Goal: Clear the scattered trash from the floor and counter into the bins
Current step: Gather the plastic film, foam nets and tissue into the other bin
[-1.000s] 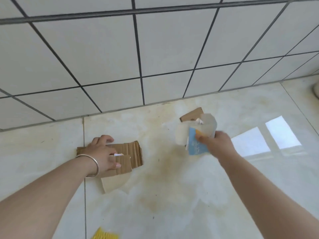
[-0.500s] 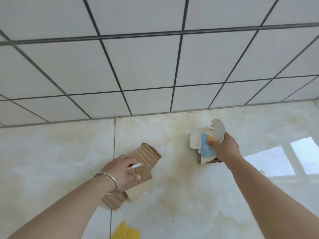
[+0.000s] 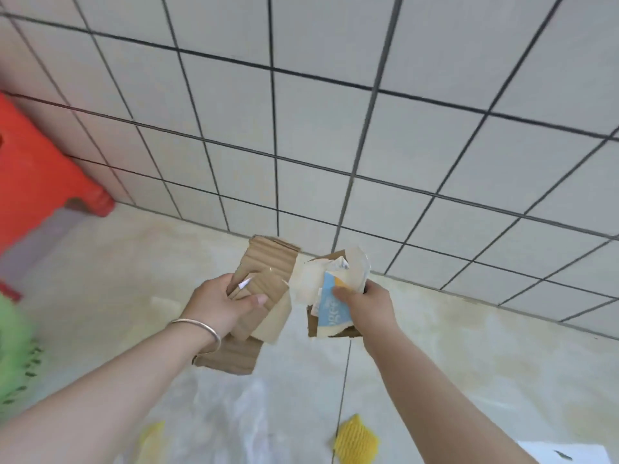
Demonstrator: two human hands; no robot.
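**So, both hands full and plenty still on the floor**

Basically we're mid-pickup here. Our left hand (image 3: pixel 222 304) is clenched round a stack of corrugated cardboard pieces (image 3: pixel 264 276), thumb pressed over the front, and the whole stack is up off the floor (image 3: pixel 469 363). Our right hand (image 3: pixel 368 306) is gripping a second bundle: torn paper scraps (image 3: pixel 335 283) with a blue-and-white printed wrapper piece (image 3: pixel 331 308) in front and a bit of brown cardboard behind. The two bundles sit just beside each other in front of the tiled wall (image 3: pixel 335 128), nearly touching at the top.

Progress-wise, we'd call it early to middling. Nothing in view has landed in a bin yet, and no bin is clearly visible, unless the blurry green thing (image 3: pixel 13 356) at the left edge is one; we can't tell. The counter isn't in shot either.

Count of what we can see:
- 2 held bundles, one per hand. The left looks like three or four cardboard layers; hard to say exactly.
- 2 yellow foam-net bits on the floor, one sharp (image 3: pixel 355 442), one blurred (image 3: pixel 150 440).
- 1 clear plastic bag (image 3: pixel 248 416) lying between our arms.
- 1 white sheet (image 3: pixel 562 455) at the bottom right corner.
- 1 red plastic stool (image 3: pixel 40 175) off to the left, not trash.

So at least four loose items left after these two loads get dropped.
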